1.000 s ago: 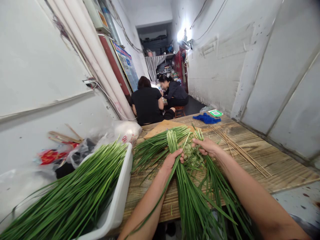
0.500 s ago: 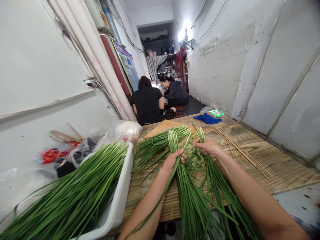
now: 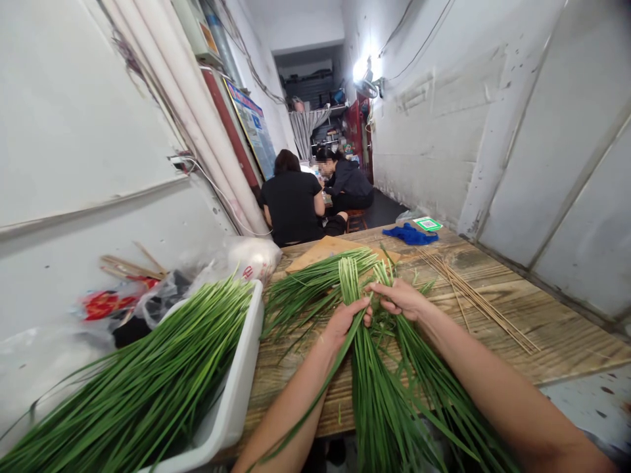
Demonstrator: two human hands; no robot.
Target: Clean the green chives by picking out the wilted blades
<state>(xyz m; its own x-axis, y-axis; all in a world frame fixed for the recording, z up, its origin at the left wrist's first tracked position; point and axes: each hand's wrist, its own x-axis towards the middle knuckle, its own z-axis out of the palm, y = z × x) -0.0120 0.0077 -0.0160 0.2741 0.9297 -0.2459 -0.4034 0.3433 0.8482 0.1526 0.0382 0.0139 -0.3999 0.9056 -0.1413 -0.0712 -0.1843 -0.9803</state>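
My left hand (image 3: pixel 349 316) is closed around a bunch of garlic chives (image 3: pixel 369 387), just below its pale cut ends. The long green leaves hang over the table's near edge. Close beside it, my right hand (image 3: pixel 401 300) holds a second bunch of chives (image 3: pixel 434 381), thumb and forefinger pinched near the left hand's fingers. Whether a single stalk sits in that pinch is too small to tell. Behind the hands lies a loose pile of chives (image 3: pixel 308 286). Leaf scraps on the table are partly hidden by the right hand.
At left stands a white plastic tub (image 3: pixel 241 368) heaped with chives, with plastic bags (image 3: pixel 246 257) behind it. On the wooden table (image 3: pixel 532 302) lie thin bamboo sticks (image 3: pixel 486 303), a blue cloth (image 3: pixel 410 233) and a QR-code card (image 3: pixel 428 224). Two people (image 3: pixel 292 203) sit beyond.
My right hand has moved left with its bunch, up against the left hand, covering more of the leaf scraps. The left hand stays nearly where it was, still gripping its bunch.
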